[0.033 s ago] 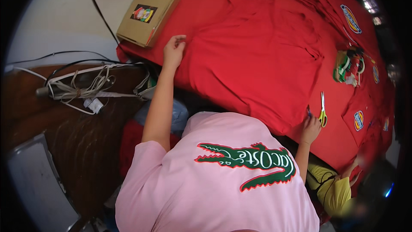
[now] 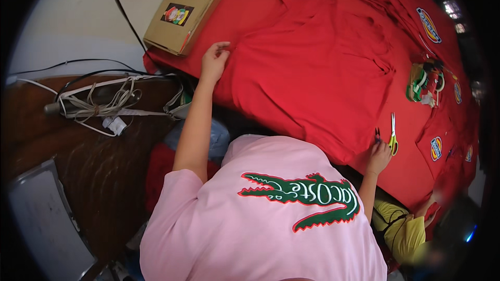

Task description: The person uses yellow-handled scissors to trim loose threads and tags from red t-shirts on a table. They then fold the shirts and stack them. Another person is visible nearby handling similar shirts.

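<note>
Snips [image 2: 377,135] shifted, jutting from right fingers [image 2: 384,147] (garment [image 2: 312,73] alongside).

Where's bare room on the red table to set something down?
Upper left of the table, between box, garment and left hand. Also a narrow strip between scissors and patched cloth, running on below the scissors. Crowded: the right side, with rolls and patched pieces, and around the right hand.

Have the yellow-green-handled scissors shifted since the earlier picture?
No. The scissors hold the same place against the blue-and-orange patch to their right; both drift slightly alike in view, suggesting camera motion.
</note>
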The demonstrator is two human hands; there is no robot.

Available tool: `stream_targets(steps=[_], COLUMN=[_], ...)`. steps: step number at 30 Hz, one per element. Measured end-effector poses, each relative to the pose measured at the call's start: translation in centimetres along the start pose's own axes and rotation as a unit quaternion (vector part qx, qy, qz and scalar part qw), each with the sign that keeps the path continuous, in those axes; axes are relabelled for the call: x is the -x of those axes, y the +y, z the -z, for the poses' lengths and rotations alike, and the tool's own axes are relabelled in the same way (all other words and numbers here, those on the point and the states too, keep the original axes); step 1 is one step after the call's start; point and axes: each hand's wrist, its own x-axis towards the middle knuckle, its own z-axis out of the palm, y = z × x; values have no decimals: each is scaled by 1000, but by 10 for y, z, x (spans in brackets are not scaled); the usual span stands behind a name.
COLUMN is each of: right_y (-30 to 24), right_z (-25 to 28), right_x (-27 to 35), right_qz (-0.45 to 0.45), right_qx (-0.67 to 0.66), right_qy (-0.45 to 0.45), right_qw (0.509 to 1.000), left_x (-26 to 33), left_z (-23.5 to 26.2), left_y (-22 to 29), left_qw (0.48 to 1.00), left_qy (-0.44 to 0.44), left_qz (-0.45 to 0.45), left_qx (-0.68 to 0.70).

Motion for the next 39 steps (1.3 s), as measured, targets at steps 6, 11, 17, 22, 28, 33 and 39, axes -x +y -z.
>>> stream_targets(steps=[6, 11, 17, 22, 28, 33, 39], right_y=[-74, -245, -391, -419, -423, -421, -394], right_z=[-12, 35, 108, 109, 100, 98, 91], right_x=[-56, -127, -137, -131, -131, -130, -138], right_qz=[-154, -21, 195, 215, 214, 201, 107], right_qx=[-489, -702, -585, -556, -582, -604, -666], right_qy=[87, -151, -243, -262, -247, -256, -188], right_qw=[854, 695, 749, 759, 744, 727, 714], left_x=[20, 16, 32, 41, 41, 40, 40], left_z=[-4, -19, -22, -18, -16, -18, -23], left_y=[17, 31, 54, 55, 53, 56, 60], left_qw=[996, 998, 970, 970, 977, 978, 979], left_qy=[14, 27, -26, -23, -36, -19, 15], left_qz=[-25, 28, 94, 89, 71, 73, 75], left_qx=[-81, 42, 221, 224, 198, 194, 191])
